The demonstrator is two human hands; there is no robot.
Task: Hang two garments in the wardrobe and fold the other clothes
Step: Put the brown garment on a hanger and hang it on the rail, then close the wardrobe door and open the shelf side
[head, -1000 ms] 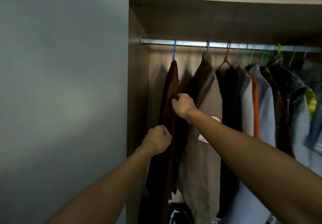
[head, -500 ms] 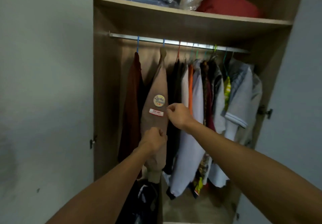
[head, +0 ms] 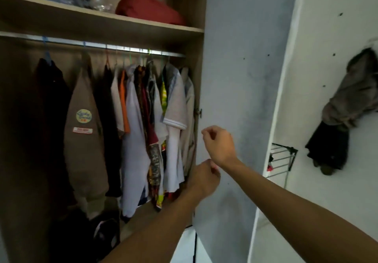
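Observation:
The wardrobe stands open with a metal rail (head: 114, 47) carrying several garments on hangers. At the left hang a dark brown garment (head: 49, 107) and a tan jacket (head: 86, 140) with a round patch and a label. My left hand (head: 202, 177) and my right hand (head: 218, 144) are out in front of the wardrobe's right edge, away from the clothes. Both have loosely curled fingers and hold nothing. The right hand is above the left, in front of the pale door (head: 241, 90).
A shelf (head: 122, 20) above the rail holds a red bundle (head: 149, 9) and bagged clothes. Dark items lie on the wardrobe floor (head: 102, 234). To the right, clothes (head: 345, 111) hang on the white wall and a wire rack (head: 282, 160) sticks out.
Both hands have let go of the brown garment and tan jacket and drawn back to the right. My view has swung right, showing the open door and wall.

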